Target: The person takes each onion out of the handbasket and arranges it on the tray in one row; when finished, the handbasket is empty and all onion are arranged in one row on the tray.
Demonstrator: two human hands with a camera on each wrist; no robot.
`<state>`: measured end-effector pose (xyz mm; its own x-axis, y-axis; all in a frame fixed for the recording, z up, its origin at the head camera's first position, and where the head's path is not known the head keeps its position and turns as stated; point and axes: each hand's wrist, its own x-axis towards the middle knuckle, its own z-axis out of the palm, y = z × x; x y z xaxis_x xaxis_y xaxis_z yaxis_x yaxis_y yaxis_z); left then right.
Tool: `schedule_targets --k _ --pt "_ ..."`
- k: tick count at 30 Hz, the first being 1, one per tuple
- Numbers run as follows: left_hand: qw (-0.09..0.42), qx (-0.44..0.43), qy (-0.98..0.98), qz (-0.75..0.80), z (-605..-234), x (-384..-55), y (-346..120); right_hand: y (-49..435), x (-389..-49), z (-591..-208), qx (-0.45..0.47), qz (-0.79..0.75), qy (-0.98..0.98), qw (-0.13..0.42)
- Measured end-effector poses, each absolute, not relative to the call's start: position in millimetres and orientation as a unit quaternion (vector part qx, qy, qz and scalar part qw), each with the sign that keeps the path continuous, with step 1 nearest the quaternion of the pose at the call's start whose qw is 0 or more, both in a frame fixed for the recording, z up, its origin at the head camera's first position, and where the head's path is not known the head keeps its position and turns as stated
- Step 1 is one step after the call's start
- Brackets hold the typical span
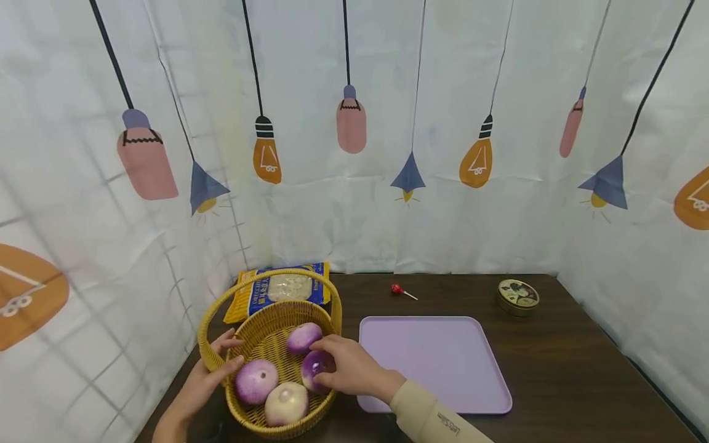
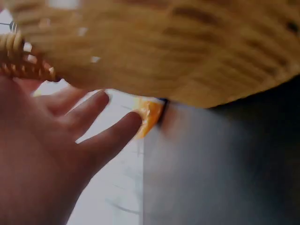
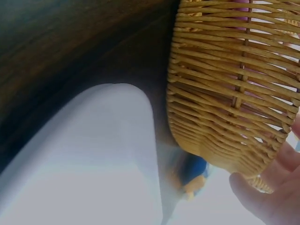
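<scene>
A woven wicker basket [image 1: 266, 431] with an arched handle stands at the front left, tilted towards me. Inside lie several onions; a purple onion [image 1: 256, 381] is at the left, a pale onion [image 1: 286, 404] at the front, another purple onion [image 1: 304, 338] at the back. My left hand [image 1: 202, 375] holds the basket's left side, near the handle's foot. At the basket's right, my right hand [image 1: 354, 367] reaches over the rim and pinches a purple-and-white onion [image 1: 316, 369]. The right wrist view shows the basket's outer wall [image 3: 229, 89] hiding most of the right fingers.
A lilac tray [image 1: 432, 363] lies right of the basket. Behind the basket is a yellow-and-blue food packet [image 1: 282, 289]. A red lollipop [image 1: 397, 288] and a round tin [image 1: 517, 297] sit towards the back of the dark table [image 1: 576, 369]. A patterned curtain [image 1: 310, 215] encloses it.
</scene>
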<state>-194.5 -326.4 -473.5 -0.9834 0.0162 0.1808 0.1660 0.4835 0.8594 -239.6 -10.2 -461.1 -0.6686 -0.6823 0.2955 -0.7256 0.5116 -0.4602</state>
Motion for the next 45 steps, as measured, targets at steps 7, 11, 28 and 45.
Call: schedule_targets --k 7,11,28,45 --pt "0.054 -0.088 -0.849 -0.518 -478.8 -195.9 -332.3 -13.9 -240.0 -461.0 0.401 0.233 -0.885 0.031" --pt "0.073 -0.091 -0.828 -0.548 -485.2 -195.2 -331.6 -16.6 -239.7 -461.1 0.398 0.206 -0.893 0.035" --pt "0.117 -0.043 -0.820 -0.558 -496.3 -196.3 -323.6 -30.1 -234.2 -457.6 0.358 0.160 -0.920 0.010" --pt "0.119 -0.034 -0.832 -0.540 -497.5 -194.9 -324.2 -29.0 -233.8 -466.4 0.347 0.233 -0.908 0.028"
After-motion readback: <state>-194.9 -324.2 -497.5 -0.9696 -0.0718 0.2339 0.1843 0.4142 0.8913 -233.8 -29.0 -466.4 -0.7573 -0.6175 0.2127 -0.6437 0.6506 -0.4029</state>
